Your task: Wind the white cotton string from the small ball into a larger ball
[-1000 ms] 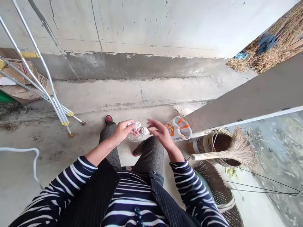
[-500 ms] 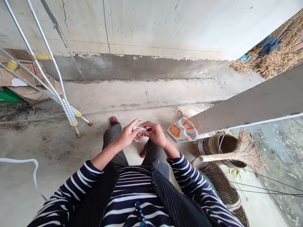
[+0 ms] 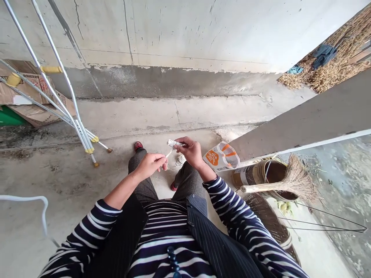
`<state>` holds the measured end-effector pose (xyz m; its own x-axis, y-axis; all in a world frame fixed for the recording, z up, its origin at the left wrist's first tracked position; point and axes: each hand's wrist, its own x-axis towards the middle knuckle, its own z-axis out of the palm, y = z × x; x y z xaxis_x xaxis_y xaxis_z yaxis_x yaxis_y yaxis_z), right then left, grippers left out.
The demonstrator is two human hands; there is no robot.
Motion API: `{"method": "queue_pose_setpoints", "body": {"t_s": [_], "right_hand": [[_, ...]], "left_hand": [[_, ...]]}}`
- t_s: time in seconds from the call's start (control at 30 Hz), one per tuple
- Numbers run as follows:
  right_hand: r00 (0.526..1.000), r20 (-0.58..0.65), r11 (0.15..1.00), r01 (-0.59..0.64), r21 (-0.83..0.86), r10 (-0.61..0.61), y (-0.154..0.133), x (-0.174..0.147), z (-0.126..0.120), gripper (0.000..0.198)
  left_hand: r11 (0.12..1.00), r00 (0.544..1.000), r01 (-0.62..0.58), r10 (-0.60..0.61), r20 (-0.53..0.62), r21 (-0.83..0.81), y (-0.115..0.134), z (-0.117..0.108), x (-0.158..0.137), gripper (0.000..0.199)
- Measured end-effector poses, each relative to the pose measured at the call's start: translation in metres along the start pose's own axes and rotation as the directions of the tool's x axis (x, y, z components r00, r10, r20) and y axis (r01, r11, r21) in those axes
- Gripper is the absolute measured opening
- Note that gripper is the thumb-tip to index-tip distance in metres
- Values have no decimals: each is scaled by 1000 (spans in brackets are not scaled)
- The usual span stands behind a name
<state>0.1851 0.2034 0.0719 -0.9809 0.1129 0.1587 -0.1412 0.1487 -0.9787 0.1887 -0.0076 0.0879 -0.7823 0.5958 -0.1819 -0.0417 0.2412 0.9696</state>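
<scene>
My right hand [image 3: 190,153] is closed around a small wound bundle of white cord [image 3: 172,143], whose end pokes out past the fingertips. My left hand [image 3: 150,166] pinches a strand of the cord [image 3: 169,153], which runs between it and the bundle. The two hands are slightly apart, above my knees. Below them, a loose white coil, apparently the same cord [image 3: 181,160], lies on the floor by my right leg. Whether the strand joins that coil is too fine to tell.
Crutches [image 3: 75,119] lean at the left before cardboard boxes [image 3: 31,83]. On the right are an orange-and-white bag [image 3: 222,156], a bucket [image 3: 255,173] with a straw broom [image 3: 298,179] across it, and a woven basket [image 3: 261,212]. A wall [image 3: 174,34] stands ahead.
The hands have moved apart, the left one back toward me and to the left. The bundle and a strand now show between them, and the coil on the floor has come into view.
</scene>
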Motion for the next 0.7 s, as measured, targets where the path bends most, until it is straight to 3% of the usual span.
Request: {"method": "queue_pose_setpoints", "body": {"t_s": [0.1,0.2,0.33,0.43,0.5,0.57,0.63,0.7], "right_hand": [[986,-32,977,158,-146,-164,2,-1,-3,33],[955,7,886,278,-370,-297,8,-4,-9,23],[961,67,845,269,-462,-269,18,-10,-17,22],[980,-66,920,154,-360,-189,14,-9,-20,23],[975,-185,973,85,-214,-126,5,-5,-22,30],[965,-250,996,61,-69,-77,-6,-1,-24,36],[966,-253,998,59,23,-51,-17,0,-25,39],[974,-221,996,60,67,-44,-25,-2,-25,38]], "left_hand": [[993,995,55,-46,91,-102,2,2,-2,37],[997,991,40,-32,129,-67,6,-2,-3,38],[1000,995,17,-15,99,-20,20,-16,0,36],[995,977,67,-49,208,-78,22,-20,3,37],[983,955,123,-79,287,-140,12,-18,5,38],[970,949,170,-114,295,-172,-4,-13,9,42],[977,968,182,-159,195,-107,-20,-9,15,42],[989,989,146,-146,8,26,-29,-4,23,35]]}}
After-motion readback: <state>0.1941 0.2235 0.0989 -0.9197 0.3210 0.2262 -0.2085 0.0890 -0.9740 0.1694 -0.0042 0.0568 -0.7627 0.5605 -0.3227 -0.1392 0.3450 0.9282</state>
